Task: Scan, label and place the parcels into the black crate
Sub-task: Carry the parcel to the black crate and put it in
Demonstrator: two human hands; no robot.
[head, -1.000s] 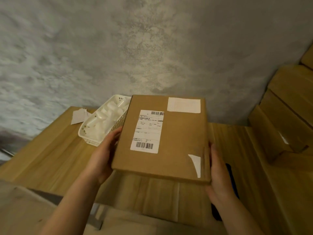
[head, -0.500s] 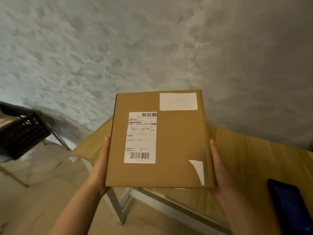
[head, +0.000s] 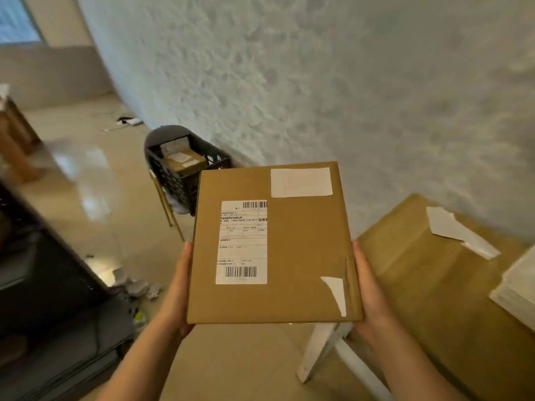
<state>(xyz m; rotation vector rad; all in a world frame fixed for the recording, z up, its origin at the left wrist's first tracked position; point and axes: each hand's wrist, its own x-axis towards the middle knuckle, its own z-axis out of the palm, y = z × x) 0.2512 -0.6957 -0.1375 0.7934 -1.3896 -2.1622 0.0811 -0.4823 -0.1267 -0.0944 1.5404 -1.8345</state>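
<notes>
I hold a flat brown cardboard parcel [head: 298, 244] level in front of me, over the floor. A white shipping label with barcodes sits on its left half and a blank white sticker near its top edge. My left hand [head: 178, 287] grips its left side and my right hand [head: 369, 287] its right side; the fingers are hidden under the box. The black crate [head: 173, 180] stands on a thin-legged stand beyond the parcel's far left corner, by the wall. A labelled brown parcel [head: 183, 163] lies inside it.
The wooden table [head: 428, 290] is to my right, with white backing paper [head: 451, 227] and a white basket [head: 518, 290] on it; its white leg [head: 318, 351] stands below the parcel. Dark furniture [head: 43, 285] fills the left. Paper scraps [head: 139, 287] litter the tiled floor.
My view has swung left, away from the table. The black crate has come from the far left edge to just behind the parcel. Both hands keep the same hold.
</notes>
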